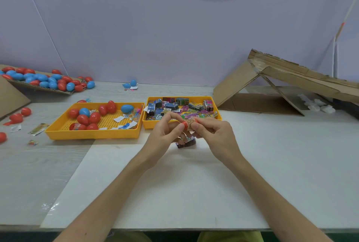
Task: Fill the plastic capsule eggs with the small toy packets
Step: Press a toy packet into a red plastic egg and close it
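Both hands meet above the white mat in front of the trays. My left hand (167, 130) and my right hand (210, 132) pinch a red capsule egg (189, 124) from either side, with a printed toy packet showing between its two halves. A small dark packet bundle (186, 143) lies on the mat just under my fingers. The left yellow tray (93, 134) holds several red and blue eggs and paper slips. Piled in the right yellow tray (153, 124) are colourful small toy packets (178, 106).
A cardboard flat at far left carries a heap of red and blue eggs (46, 80). Loose red eggs (18, 116) and stray packets lie left of the trays. A folded cardboard ramp (272, 84) stands at the right. Two blue eggs (130, 84) sit near the wall.
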Demonstrator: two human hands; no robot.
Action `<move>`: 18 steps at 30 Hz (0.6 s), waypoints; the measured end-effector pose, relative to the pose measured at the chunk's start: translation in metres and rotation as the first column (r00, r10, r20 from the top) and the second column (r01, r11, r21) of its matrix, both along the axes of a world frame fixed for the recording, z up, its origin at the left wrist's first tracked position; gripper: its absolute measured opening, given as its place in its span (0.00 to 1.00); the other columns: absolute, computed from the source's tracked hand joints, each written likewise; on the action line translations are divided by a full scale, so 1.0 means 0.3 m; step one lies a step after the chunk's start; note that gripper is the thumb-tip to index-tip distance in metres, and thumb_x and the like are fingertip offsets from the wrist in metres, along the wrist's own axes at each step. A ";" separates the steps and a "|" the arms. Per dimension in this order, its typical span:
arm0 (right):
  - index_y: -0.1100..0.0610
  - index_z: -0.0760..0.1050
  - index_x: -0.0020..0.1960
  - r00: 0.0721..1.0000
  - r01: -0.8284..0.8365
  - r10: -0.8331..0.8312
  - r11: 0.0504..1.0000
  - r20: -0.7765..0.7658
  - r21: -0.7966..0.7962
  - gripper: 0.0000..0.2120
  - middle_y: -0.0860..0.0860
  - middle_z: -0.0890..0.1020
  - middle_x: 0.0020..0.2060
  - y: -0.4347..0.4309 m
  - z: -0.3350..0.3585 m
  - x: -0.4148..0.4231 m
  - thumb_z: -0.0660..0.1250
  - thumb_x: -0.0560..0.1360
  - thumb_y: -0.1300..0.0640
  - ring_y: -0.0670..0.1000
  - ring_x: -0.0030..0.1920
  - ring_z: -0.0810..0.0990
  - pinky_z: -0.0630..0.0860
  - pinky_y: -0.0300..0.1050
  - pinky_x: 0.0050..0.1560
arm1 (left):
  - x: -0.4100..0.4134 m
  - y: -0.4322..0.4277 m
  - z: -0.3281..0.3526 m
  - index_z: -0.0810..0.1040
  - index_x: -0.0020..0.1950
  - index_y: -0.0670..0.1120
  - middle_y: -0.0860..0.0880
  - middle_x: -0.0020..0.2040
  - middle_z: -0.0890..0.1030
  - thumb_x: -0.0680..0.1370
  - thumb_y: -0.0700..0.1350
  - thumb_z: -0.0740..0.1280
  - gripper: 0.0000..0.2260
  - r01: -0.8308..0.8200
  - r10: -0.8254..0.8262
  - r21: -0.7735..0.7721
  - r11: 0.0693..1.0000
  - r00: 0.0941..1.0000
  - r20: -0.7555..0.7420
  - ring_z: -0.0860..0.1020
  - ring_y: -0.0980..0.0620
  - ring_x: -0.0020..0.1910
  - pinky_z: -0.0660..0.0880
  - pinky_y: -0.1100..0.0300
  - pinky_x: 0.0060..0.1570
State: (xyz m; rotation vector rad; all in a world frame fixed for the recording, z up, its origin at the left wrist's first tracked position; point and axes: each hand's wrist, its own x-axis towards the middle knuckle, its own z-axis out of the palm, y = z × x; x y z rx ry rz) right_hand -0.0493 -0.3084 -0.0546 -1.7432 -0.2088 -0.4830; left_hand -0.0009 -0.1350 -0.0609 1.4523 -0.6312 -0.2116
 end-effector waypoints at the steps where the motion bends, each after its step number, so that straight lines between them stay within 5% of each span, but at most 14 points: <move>1: 0.52 0.84 0.55 1.000 -0.001 0.001 1.000 -0.007 0.010 0.09 0.48 0.86 0.43 0.003 0.000 0.001 0.70 0.76 0.54 0.47 0.42 0.85 0.81 0.39 0.43 | 0.000 0.000 0.000 0.71 0.55 0.45 0.47 0.41 0.84 0.79 0.47 0.65 0.09 -0.003 0.003 -0.002 1.000 1.000 0.000 0.81 0.49 0.38 0.79 0.54 0.43; 5: 0.52 0.82 0.58 0.994 -0.052 0.062 0.993 -0.091 0.110 0.11 0.50 0.87 0.43 0.013 0.009 -0.001 0.64 0.81 0.52 0.49 0.42 0.85 0.81 0.41 0.43 | 0.002 0.001 0.001 0.71 0.54 0.43 0.47 0.40 0.85 0.81 0.46 0.64 0.07 -0.030 0.029 -0.028 0.999 0.999 -0.018 0.82 0.49 0.38 0.78 0.56 0.43; 9: 0.49 0.77 0.66 0.996 -0.071 0.078 0.986 -0.045 0.150 0.19 0.48 0.85 0.48 0.008 0.014 -0.005 0.71 0.77 0.61 0.50 0.46 0.86 0.80 0.40 0.45 | 0.004 0.005 0.009 0.70 0.53 0.39 0.45 0.41 0.85 0.79 0.49 0.64 0.12 -0.039 0.036 -0.071 0.997 0.998 -0.049 0.81 0.48 0.38 0.78 0.57 0.42; 13: 0.47 0.79 0.62 0.995 -0.093 0.096 0.987 -0.020 0.128 0.21 0.51 0.84 0.53 0.002 0.019 -0.011 0.74 0.74 0.65 0.51 0.48 0.86 0.81 0.40 0.47 | 0.004 0.004 0.007 0.72 0.51 0.40 0.46 0.40 0.85 0.80 0.50 0.64 0.12 -0.045 0.042 -0.054 0.998 0.998 -0.056 0.82 0.48 0.38 0.79 0.58 0.42; 18: 0.58 0.82 0.58 0.995 -0.082 0.089 0.988 -0.049 0.130 0.15 0.53 0.87 0.48 -0.003 0.015 -0.007 0.76 0.72 0.66 0.53 0.48 0.87 0.82 0.43 0.46 | 0.005 0.004 0.007 0.73 0.50 0.40 0.46 0.40 0.84 0.79 0.49 0.65 0.12 -0.036 0.034 -0.048 0.998 0.998 -0.048 0.81 0.49 0.38 0.78 0.57 0.42</move>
